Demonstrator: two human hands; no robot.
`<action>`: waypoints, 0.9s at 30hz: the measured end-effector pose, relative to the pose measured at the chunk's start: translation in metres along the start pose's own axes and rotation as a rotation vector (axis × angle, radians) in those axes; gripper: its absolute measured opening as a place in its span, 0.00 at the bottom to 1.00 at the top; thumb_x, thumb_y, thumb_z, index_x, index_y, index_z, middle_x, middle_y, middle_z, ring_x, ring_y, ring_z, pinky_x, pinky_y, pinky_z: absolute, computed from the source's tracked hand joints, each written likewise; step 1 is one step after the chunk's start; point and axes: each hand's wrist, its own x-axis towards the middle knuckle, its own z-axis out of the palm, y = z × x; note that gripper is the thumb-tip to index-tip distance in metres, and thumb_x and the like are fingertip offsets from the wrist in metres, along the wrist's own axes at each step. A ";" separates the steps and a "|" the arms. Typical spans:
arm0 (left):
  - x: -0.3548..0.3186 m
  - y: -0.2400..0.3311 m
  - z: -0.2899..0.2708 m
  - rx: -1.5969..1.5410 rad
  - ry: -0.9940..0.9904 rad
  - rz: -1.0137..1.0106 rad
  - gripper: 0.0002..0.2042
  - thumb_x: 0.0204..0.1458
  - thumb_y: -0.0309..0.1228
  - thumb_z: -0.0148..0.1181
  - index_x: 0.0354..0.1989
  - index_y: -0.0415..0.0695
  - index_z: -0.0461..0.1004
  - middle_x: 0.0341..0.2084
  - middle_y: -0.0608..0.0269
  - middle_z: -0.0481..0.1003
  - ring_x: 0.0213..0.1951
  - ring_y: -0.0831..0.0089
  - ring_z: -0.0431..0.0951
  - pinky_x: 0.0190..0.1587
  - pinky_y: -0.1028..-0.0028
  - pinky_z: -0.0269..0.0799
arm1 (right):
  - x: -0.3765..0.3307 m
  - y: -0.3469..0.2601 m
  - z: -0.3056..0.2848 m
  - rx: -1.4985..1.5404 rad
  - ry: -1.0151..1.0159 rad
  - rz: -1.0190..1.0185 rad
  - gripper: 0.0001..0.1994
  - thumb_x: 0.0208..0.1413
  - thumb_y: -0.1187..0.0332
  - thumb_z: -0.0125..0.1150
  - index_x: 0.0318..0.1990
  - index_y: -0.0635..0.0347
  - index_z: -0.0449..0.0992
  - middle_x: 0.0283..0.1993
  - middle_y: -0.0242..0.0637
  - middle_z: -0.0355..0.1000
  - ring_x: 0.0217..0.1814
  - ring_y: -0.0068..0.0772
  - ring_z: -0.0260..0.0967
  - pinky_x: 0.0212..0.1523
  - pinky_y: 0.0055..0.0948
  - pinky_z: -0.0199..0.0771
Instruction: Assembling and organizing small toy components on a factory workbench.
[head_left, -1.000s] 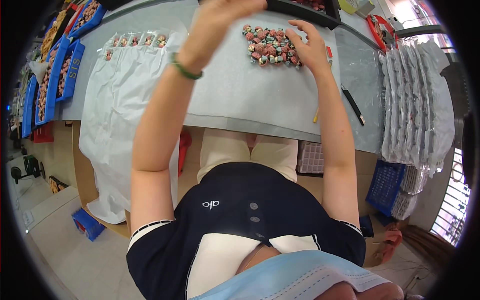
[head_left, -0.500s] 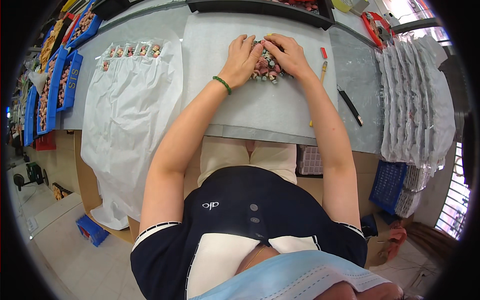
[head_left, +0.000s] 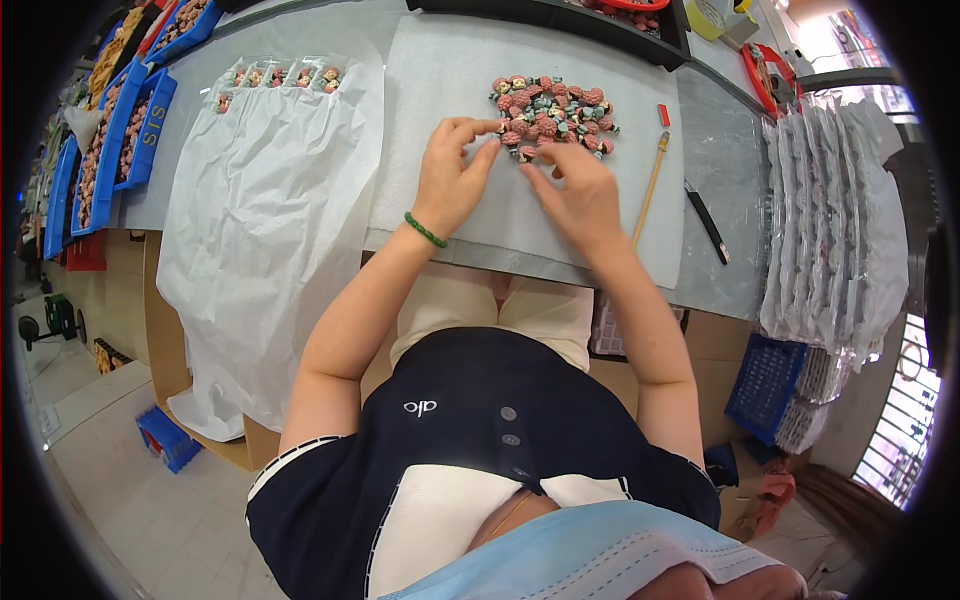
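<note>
A cluster of several small red and teal figurines lies on a white mat on the grey table. My left hand, with a green bead bracelet at the wrist, rests on the mat just below the cluster's left edge, thumb and fingertips pinched together near a figurine. My right hand lies beside it, fingers curled at the cluster's near edge, touching a figurine. Whether either hand has lifted a piece is hidden by the fingers.
A large white plastic sheet hangs over the table's left, with a row of bagged figurines at its top. Blue trays sit far left. A wooden stick, a black pen, stacked clear packets right, a black tray behind.
My left arm came down from a raised reach to the mat. Both hands drew back toward me from the cluster, which is now in full view.
</note>
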 end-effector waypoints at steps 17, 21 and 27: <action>-0.051 0.010 -0.036 -0.711 -0.254 -0.405 0.11 0.52 0.30 0.52 0.41 0.37 0.72 0.27 0.68 0.72 0.29 0.83 0.67 0.34 0.82 0.65 | -0.055 -0.056 0.038 1.026 0.092 0.530 0.10 0.50 0.76 0.56 0.39 0.70 0.70 0.33 0.38 0.71 0.33 0.25 0.69 0.36 0.22 0.72; -0.057 0.006 -0.035 -0.972 -0.260 -0.439 0.12 0.53 0.27 0.49 0.45 0.36 0.69 0.35 0.62 0.73 0.37 0.77 0.72 0.41 0.78 0.68 | -0.059 -0.058 0.044 0.848 0.183 0.323 0.09 0.47 0.77 0.58 0.38 0.68 0.71 0.36 0.38 0.71 0.34 0.26 0.70 0.35 0.22 0.73; -0.060 0.012 -0.041 -1.010 -0.267 -0.481 0.13 0.54 0.26 0.47 0.47 0.36 0.66 0.42 0.56 0.70 0.42 0.73 0.71 0.44 0.76 0.68 | -0.059 -0.062 0.043 0.317 0.247 -0.003 0.13 0.43 0.81 0.60 0.39 0.68 0.70 0.34 0.39 0.71 0.34 0.26 0.70 0.36 0.22 0.72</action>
